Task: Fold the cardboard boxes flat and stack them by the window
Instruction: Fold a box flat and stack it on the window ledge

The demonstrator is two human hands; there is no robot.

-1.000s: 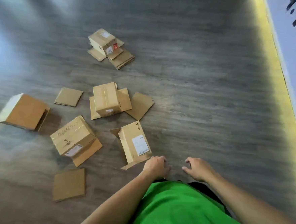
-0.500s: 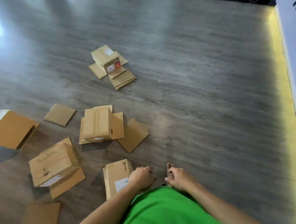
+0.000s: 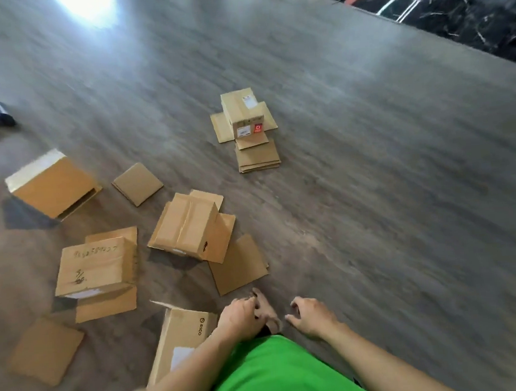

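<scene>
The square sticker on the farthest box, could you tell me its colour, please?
Red, with a pale mark; the sticker shows in the head view.

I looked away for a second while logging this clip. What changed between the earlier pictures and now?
Only the view changed: the head lifted, so the boxes slid down the picture and the dark wall came into view. Both hands, left hand and right hand, stayed loosely curled and empty; nothing was grasped or released. The nearest box and the far box stayed put on the floor.

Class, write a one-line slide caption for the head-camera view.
Empty left hand and right hand hover over a wood floor strewn with unflattened cardboard boxes.
</scene>
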